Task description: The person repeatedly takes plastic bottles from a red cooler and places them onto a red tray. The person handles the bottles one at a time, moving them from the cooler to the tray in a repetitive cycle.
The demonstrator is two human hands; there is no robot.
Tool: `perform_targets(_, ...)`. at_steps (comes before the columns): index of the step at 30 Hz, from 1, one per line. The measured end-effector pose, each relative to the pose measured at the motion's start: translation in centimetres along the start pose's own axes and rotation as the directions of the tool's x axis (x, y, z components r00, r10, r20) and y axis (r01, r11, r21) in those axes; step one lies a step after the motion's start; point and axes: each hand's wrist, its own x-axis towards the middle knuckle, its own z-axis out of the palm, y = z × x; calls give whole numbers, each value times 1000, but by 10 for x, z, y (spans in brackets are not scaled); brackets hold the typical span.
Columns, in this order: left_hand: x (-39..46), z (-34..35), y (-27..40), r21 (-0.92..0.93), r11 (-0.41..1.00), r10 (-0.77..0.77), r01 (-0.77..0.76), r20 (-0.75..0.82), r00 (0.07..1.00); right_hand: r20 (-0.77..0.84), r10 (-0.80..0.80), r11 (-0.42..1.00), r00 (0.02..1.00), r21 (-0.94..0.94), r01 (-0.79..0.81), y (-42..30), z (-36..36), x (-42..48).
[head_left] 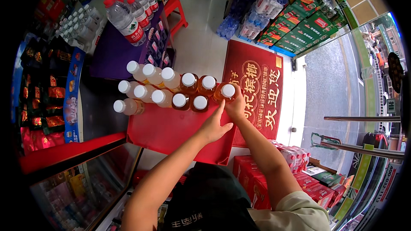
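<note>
My right hand (236,106) is wrapped around the right side of an amber drink bottle (221,94) with a white cap. This bottle stands upright at the far right corner of a red tabletop (173,128). My left hand (213,128) is just below it, thumb and fingers apart, holding nothing. Its index fingertip reaches the bottle's near side; whether it touches cannot be told. Left of the held bottle are several more amber bottles (188,83) in two rows. Beside them stand several pale, cloudy drink bottles (171,77), also white-capped, in three rows.
Large red-capped water bottles (128,22) stand on a purple display (112,54) beyond the table. Snack packets (54,93) hang at left. A red mat (257,86) with writing lies by the glass door, with green drink cartons (305,29) behind and red cartons (252,179) at right.
</note>
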Motion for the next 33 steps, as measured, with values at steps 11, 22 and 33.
perform_targets(11,-7,-11,-15,-61,995,-79,76,-48,996,-86,32,988,996,155,-18,-4,6,-23)
perform_targets(22,-147,-50,0,-474,874,-100,-110,-395,913,474,-114,711,873,653,-262,-154,49,-160)
perform_targets(33,-519,-76,86,356,914,335,-194,-933,-131,465,-885,407,30,803,-435,-443,120,-336)
